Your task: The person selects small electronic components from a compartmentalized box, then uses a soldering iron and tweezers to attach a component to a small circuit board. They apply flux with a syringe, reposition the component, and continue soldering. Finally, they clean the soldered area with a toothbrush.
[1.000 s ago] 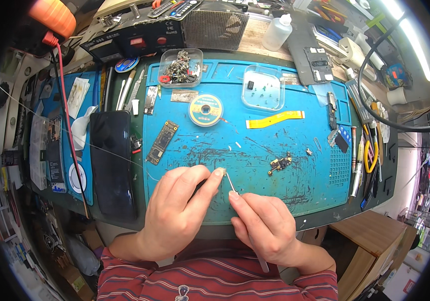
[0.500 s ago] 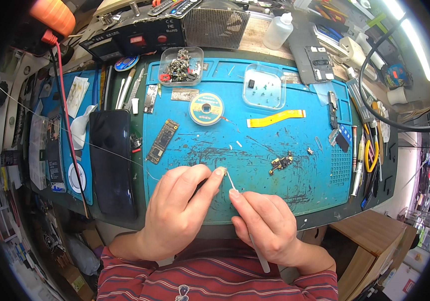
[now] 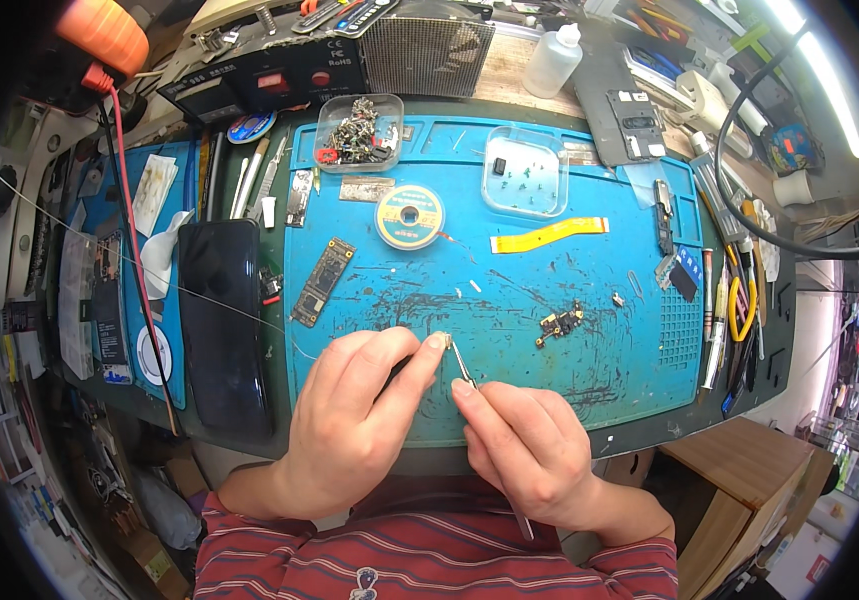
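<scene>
My left hand (image 3: 357, 415) pinches a small part with a gold-coloured end (image 3: 445, 341) between thumb and forefinger. Most of that part is hidden by the fingers; something dark shows between them. My right hand (image 3: 534, 450) grips metal tweezers (image 3: 463, 368), whose tips reach up to the gold-coloured end. Whether the tips touch it is too small to tell. Both hands are over the front of the blue work mat (image 3: 389, 290). To their right lies a small dark circuit part (image 3: 558, 325) with gold spots, and to their upper left a long circuit board (image 3: 323, 281).
Behind the hands sit a wire spool (image 3: 410, 217), an orange flex cable (image 3: 549, 235), a tub of small metal parts (image 3: 359, 134) and a clear tray (image 3: 526, 172) with tiny screws. A dark phone (image 3: 219, 325) lies left; a thin wire (image 3: 204, 295) crosses above it.
My right hand has turned the tweezers slightly, so both prongs now show near the tips. My left hand keeps its pinch almost unmoved.
</scene>
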`<action>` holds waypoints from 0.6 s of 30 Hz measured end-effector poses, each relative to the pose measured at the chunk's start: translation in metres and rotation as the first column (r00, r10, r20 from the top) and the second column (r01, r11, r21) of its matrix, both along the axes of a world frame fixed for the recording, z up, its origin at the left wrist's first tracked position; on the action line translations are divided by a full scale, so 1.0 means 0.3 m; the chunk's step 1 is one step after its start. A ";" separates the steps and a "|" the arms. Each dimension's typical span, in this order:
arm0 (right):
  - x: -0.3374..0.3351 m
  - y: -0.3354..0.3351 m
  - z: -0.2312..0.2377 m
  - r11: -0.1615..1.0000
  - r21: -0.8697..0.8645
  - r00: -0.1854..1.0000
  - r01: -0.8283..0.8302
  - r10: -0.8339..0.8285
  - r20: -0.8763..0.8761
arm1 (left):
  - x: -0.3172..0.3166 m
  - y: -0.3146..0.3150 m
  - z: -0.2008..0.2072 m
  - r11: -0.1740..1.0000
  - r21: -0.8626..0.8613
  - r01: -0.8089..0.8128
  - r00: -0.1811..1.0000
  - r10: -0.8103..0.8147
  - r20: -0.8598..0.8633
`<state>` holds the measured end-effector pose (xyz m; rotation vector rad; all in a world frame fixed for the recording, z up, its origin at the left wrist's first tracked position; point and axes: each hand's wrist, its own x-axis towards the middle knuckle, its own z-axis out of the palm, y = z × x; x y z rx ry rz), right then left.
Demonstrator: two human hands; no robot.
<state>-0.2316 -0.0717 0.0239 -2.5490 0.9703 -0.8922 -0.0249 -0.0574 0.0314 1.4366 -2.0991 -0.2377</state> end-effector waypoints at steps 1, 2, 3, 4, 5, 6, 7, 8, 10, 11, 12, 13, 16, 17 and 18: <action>0.000 0.001 0.000 1.000 -0.002 1.000 0.003 -0.003 -0.004 | 0.000 0.000 0.001 1.000 0.001 0.001 1.000 -0.001 0.001; 0.000 0.002 0.000 1.000 -0.005 1.000 0.004 -0.004 -0.007 | 0.000 0.000 0.001 1.000 0.002 0.000 1.000 0.000 0.002; 0.000 0.002 -0.003 1.000 -0.014 1.000 0.001 -0.001 -0.015 | -0.001 0.001 0.002 1.000 0.002 -0.002 1.000 0.002 0.003; -0.001 0.003 -0.007 1.000 -0.024 1.000 -0.003 0.002 -0.023 | -0.002 0.001 0.002 1.000 0.003 -0.004 1.000 0.004 0.004; -0.001 0.003 -0.009 0.999 -0.033 0.999 -0.005 0.004 -0.032 | -0.002 0.002 0.002 1.000 0.004 -0.003 1.000 0.003 0.006; -0.002 0.004 -0.009 0.999 -0.041 0.999 -0.012 0.010 -0.045 | -0.001 0.002 0.001 1.000 0.006 -0.003 1.000 0.003 0.009; -0.004 0.004 -0.007 0.999 -0.049 0.998 -0.019 0.016 -0.059 | -0.001 0.002 0.001 1.000 0.007 -0.003 1.000 0.003 0.011; -0.006 0.004 -0.006 0.998 -0.057 0.997 -0.026 0.022 -0.073 | -0.001 0.003 0.001 1.000 0.006 -0.004 1.000 0.003 0.011; -0.007 0.002 -0.003 0.998 -0.059 0.996 -0.037 0.032 -0.081 | -0.001 0.003 0.000 1.000 0.003 -0.006 1.000 0.006 0.011; -0.007 0.001 -0.001 0.997 -0.060 0.996 -0.042 0.037 -0.086 | -0.001 0.003 0.000 1.000 0.002 -0.004 1.000 0.004 0.010; -0.006 0.001 0.000 0.997 -0.061 0.996 -0.042 0.036 -0.086 | -0.001 0.002 0.000 1.000 0.000 -0.002 1.000 0.002 0.009; -0.006 0.001 0.001 0.997 -0.061 0.996 -0.042 0.036 -0.087 | 0.000 0.001 0.000 1.000 -0.002 0.000 1.000 0.000 0.008; -0.006 0.001 0.004 0.997 -0.069 0.994 -0.045 0.038 -0.100 | 0.000 0.002 -0.002 1.000 -0.003 0.001 1.000 -0.001 0.007; -0.007 0.001 0.005 0.996 -0.072 0.994 -0.047 0.039 -0.106 | 0.000 0.002 -0.002 1.000 -0.002 0.000 1.000 0.000 0.006; -0.007 0.001 0.004 0.996 -0.075 0.994 -0.046 0.038 -0.103 | 0.000 0.003 -0.002 1.000 -0.001 0.000 1.000 0.000 0.006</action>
